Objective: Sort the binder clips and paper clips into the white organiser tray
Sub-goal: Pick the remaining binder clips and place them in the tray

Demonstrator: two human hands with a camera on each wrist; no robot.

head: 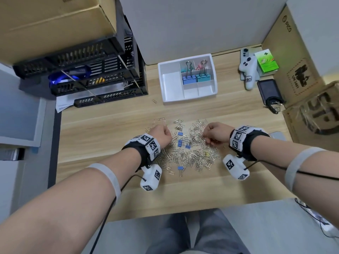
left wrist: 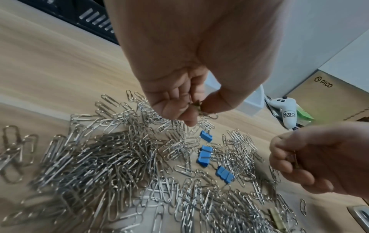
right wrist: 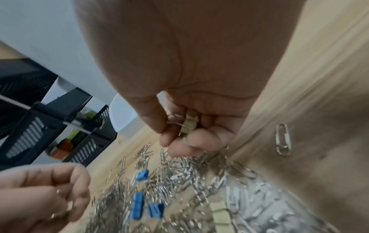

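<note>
A white organiser tray (head: 170, 87) stands at the back of the wooden desk; blue (head: 189, 79) and teal binder clips (head: 203, 77) sit in its small compartments. In front of it lies a wide pile of silver paper clips (head: 190, 153), mixed with small blue binder clips (head: 180, 143) (left wrist: 205, 153) (right wrist: 137, 203) and a few yellow ones (head: 207, 154) (right wrist: 220, 211). My left hand (head: 166, 133) (left wrist: 196, 107) hovers over the pile's left part, fingers curled, pinching a small clip of a kind I cannot make out. My right hand (head: 209, 136) (right wrist: 179, 134), over the right part, pinches a small yellow binder clip (right wrist: 188, 124).
A black mesh file rack (head: 91, 76) stands at the back left. On the right are a white controller (head: 248, 70), a green box (head: 266, 60), a black device (head: 269, 90) and cardboard boxes (head: 302, 74). One stray paper clip (head: 154, 101) lies left of the tray.
</note>
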